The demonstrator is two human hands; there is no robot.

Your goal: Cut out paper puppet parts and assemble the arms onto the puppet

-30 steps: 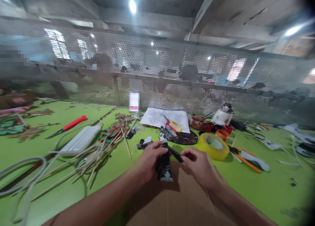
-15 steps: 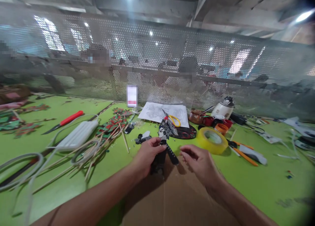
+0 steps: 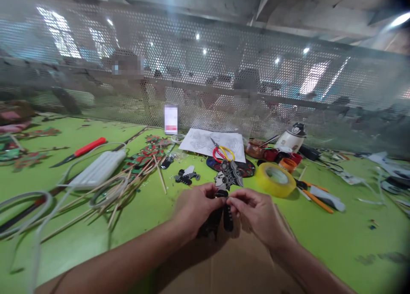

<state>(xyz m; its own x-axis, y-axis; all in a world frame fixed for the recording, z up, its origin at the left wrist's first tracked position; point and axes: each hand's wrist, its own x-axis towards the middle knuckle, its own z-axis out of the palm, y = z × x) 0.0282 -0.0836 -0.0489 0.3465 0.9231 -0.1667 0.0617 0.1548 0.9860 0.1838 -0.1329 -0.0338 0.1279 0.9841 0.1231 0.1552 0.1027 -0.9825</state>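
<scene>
The black-and-white figure (image 3: 228,174) is held up just above a sheet of cardboard (image 3: 233,264) at the near edge of the desk (image 3: 361,238), its patterned head showing above the fingers. The left hand (image 3: 200,206) grips it below the head between thumb and fingers. The right hand (image 3: 254,206) has its thumb and fingertips drawn together at the upper end of a black strip (image 3: 228,220) that hangs from the figure; whether they pinch it, I cannot tell. Loose black pieces (image 3: 186,176) lie beyond the left hand. Behind the figure's head, a dark oval tray (image 3: 249,170) sits in front of a sheet of drawings (image 3: 196,143), with red-and-yellow-handled scissors (image 3: 218,148) resting across the paper. A yellow tape roll (image 3: 288,189) lies beyond the right hand, and beside it are orange-handled pliers (image 3: 324,201). To the left are wooden sticks (image 3: 159,174), a white power strip (image 3: 98,170) and a red-handled knife (image 3: 91,147).
</scene>
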